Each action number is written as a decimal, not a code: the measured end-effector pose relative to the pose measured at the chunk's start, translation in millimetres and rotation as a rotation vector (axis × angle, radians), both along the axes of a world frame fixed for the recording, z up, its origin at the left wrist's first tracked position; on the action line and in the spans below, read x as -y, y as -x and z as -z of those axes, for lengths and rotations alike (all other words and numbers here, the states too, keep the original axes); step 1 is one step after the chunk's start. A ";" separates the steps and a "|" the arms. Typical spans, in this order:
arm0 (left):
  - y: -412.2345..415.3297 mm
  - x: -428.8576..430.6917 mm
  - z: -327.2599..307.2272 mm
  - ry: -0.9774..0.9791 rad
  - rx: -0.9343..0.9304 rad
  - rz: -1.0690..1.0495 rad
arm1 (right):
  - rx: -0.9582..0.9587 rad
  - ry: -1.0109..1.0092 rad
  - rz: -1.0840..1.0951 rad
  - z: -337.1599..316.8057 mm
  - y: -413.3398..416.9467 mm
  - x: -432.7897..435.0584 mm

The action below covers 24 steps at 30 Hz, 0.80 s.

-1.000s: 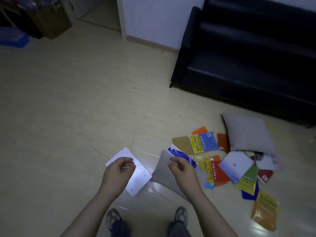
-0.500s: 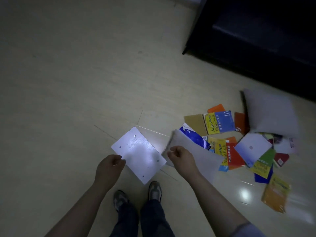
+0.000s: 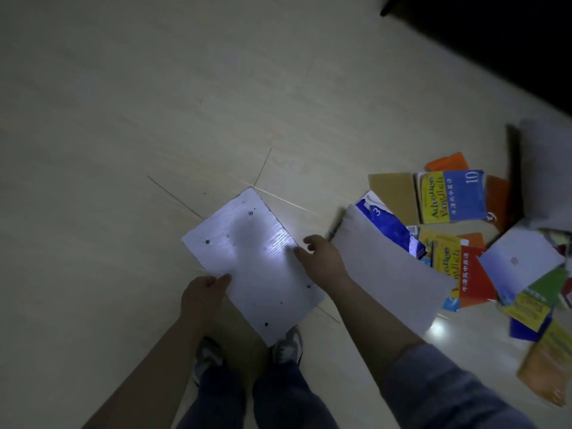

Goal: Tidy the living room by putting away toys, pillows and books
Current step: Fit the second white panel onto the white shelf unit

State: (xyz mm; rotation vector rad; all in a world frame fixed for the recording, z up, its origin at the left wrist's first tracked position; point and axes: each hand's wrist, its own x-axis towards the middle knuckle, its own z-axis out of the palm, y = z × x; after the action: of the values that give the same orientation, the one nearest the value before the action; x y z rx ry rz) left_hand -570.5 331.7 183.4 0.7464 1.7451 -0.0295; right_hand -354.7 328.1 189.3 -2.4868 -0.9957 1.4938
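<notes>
A flat white board (image 3: 257,261) with small dark dots lies on the pale floor in front of my feet. My left hand (image 3: 201,295) holds its near left edge, thumb on top. My right hand (image 3: 322,258) rests on its right edge with the fingers spread. Just right of that hand lies a grey pillow (image 3: 387,274), partly covering a blue book (image 3: 387,224). Several books are scattered further right, among them a yellow-and-blue one (image 3: 448,196) and a red-and-yellow one (image 3: 467,274). A second grey pillow (image 3: 548,168) is blurred at the right edge.
A black sofa (image 3: 495,41) fills the top right corner. An orange book (image 3: 548,373) lies apart at the lower right. My shoes (image 3: 288,345) stand just below the board. Bare floor stretches to the left and ahead.
The view has tilted down and closer to the floor. Both hands have dropped from chest height to the white board, the left taking its edge and the right opening onto it.
</notes>
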 end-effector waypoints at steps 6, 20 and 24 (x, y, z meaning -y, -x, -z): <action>1.3 7.5 44.0 -0.011 -0.003 -0.213 | -0.053 0.045 -0.019 41.1 10.5 -8.3; -7.0 -5.6 -93.9 0.029 0.224 -0.203 | -0.109 -0.019 0.129 -72.0 3.1 29.8; -10.7 -6.2 -169.0 -0.027 0.220 -0.131 | -0.115 -0.050 0.223 -143.2 2.4 49.6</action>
State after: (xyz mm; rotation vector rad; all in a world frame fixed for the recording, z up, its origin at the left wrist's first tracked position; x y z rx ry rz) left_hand -559.9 337.9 352.4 0.6287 1.5830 0.1600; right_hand -357.1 278.5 332.5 -2.3562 -0.7030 1.5016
